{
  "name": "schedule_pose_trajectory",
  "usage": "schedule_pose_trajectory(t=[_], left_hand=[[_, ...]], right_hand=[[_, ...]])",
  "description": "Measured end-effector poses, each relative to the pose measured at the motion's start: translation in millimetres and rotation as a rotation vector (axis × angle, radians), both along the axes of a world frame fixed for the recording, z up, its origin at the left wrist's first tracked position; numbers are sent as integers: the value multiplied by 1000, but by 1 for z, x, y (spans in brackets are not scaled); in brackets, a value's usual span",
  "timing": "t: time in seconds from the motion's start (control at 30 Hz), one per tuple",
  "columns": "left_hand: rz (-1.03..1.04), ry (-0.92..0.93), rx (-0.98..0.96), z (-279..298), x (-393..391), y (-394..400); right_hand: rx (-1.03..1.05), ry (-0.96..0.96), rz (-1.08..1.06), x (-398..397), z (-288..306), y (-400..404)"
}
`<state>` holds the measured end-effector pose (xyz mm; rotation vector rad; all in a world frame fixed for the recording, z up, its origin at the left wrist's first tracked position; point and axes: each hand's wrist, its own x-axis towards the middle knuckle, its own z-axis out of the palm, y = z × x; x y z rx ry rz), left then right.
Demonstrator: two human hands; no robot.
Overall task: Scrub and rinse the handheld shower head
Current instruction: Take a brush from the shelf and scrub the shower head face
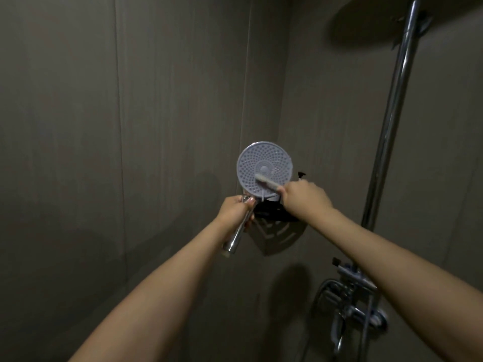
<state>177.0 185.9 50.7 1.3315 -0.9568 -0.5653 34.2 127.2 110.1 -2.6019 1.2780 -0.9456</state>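
Note:
The handheld shower head point(262, 165) is raised in front of the wall corner, its round pale nozzle face turned toward me. My left hand point(235, 210) is wrapped around its chrome handle, which slants down to the left. My right hand point(304, 195) grips a small white brush point(265, 182), a toothbrush by its look. The bristles rest on the lower right part of the nozzle face. The brush's handle end is hidden inside my fist.
A dark corner shelf point(274, 228) hangs on the wall just behind and below my hands. A chrome riser pipe point(392, 121) climbs at the right to a large overhead shower head point(371, 24). The mixer valve and hose point(352, 304) sit at lower right.

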Motion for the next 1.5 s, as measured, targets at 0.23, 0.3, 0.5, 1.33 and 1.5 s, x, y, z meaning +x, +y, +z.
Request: schedule_pose_trajectory(t=[0.23, 0.3, 0.5, 1.33, 1.5], left_hand=[[-1, 21, 7, -4, 3, 2], [-6, 20, 13, -4, 2, 1], [-22, 8, 23, -4, -5, 3], [-25, -13, 25, -1, -13, 10], [-13, -29, 20, 3, -8, 10]], right_hand=[[-26, 21, -25, -11, -3, -8], [-13, 26, -24, -14, -4, -10], [-3, 22, -27, -18, -8, -11], [-150, 252, 7, -3, -12, 19], [-94, 26, -145, -23, 3, 0]])
